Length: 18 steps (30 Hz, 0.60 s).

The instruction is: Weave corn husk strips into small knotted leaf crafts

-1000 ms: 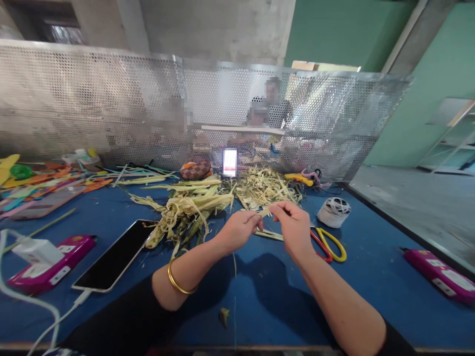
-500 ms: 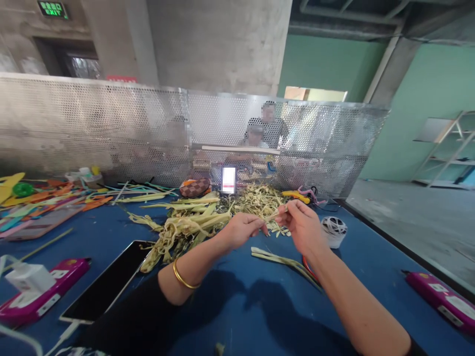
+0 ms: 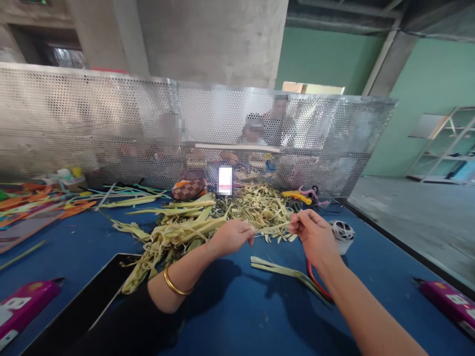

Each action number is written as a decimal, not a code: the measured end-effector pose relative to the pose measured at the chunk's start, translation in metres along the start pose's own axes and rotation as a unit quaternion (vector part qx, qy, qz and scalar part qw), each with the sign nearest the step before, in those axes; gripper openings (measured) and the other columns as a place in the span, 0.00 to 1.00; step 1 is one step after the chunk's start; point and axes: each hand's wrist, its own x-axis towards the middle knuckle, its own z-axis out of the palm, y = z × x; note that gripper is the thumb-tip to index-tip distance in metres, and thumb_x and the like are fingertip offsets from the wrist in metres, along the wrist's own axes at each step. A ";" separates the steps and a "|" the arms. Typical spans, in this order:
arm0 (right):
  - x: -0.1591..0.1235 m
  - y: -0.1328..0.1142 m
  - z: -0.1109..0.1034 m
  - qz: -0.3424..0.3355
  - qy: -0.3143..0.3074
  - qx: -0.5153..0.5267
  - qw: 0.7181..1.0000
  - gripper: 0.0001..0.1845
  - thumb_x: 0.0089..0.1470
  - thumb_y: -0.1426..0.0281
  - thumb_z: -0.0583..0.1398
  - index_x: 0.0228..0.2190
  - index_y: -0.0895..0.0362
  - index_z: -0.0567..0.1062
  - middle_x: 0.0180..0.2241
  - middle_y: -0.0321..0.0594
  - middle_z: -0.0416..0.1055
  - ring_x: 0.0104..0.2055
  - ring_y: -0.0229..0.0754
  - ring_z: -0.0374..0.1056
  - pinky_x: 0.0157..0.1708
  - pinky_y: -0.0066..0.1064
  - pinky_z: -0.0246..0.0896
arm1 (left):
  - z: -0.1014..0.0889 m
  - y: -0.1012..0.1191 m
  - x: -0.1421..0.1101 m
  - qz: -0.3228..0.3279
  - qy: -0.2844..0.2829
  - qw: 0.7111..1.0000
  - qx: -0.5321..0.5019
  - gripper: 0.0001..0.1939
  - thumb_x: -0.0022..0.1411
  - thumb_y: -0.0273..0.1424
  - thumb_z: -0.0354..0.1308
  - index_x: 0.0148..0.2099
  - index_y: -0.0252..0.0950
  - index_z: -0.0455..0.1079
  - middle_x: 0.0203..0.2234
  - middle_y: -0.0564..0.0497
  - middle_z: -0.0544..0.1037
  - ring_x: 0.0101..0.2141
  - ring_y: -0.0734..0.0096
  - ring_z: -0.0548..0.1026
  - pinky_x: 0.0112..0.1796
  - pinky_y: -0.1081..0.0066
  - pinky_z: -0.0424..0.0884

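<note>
Between my two hands a thin pale corn husk strip point(image 3: 272, 229) is stretched level above the table. My left hand point(image 3: 232, 236) pinches its left end, with a gold bangle on the wrist. At the other end, my right hand point(image 3: 314, 236) grips the strip between thumb and fingers. Behind my left hand lies a heap of long dried husks point(image 3: 174, 235). A pile of short shredded husk scraps point(image 3: 261, 205) sits just beyond the strip. Below the hands a few flat husk strips point(image 3: 278, 269) rest on the blue table, beside a red-handled tool point(image 3: 314, 279) partly hidden by my right forearm.
A white tub point(image 3: 341, 237) stands right of my right hand. Purple power strips lie at left point(image 3: 27, 301) and right point(image 3: 447, 299). A large black tablet point(image 3: 89, 301) is near my left arm. A perforated metal screen point(image 3: 230, 118) closes the back; people sit behind it.
My hands have moved apart, my left hand leftward and my right hand rightward, so more of the husk strip shows between them. The camera view has shifted slightly.
</note>
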 end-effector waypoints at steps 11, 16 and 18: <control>0.001 0.002 -0.004 -0.014 0.004 0.040 0.999 0.19 0.33 0.62 0.71 0.19 0.57 0.68 0.19 0.31 0.69 0.19 0.31 0.64 0.21 0.23 0.62 | -0.008 0.003 -0.004 -0.018 -0.017 1.000 -0.017 0.18 0.58 0.37 0.48 0.24 0.34 0.72 0.17 0.55 0.65 0.22 0.76 0.61 0.27 0.76 0.56; 0.005 -0.006 -0.011 -0.082 0.032 0.046 0.995 0.17 0.34 0.63 0.70 0.20 0.57 0.69 0.21 0.31 0.70 0.20 0.32 0.66 0.22 0.24 0.64 | -0.016 0.002 -0.003 0.007 0.035 0.999 0.040 0.18 0.59 0.36 0.46 0.27 0.36 0.74 0.18 0.55 0.67 0.24 0.75 0.63 0.28 0.76 0.56; 0.009 -0.011 -0.018 -0.109 0.064 0.059 0.990 0.18 0.33 0.63 0.71 0.20 0.57 0.69 0.21 0.30 0.70 0.20 0.31 0.65 0.21 0.23 0.64 | -0.020 0.003 -0.004 0.009 0.017 1.000 -0.005 0.17 0.58 0.35 0.46 0.27 0.36 0.74 0.16 0.56 0.64 0.22 0.76 0.61 0.25 0.76 0.55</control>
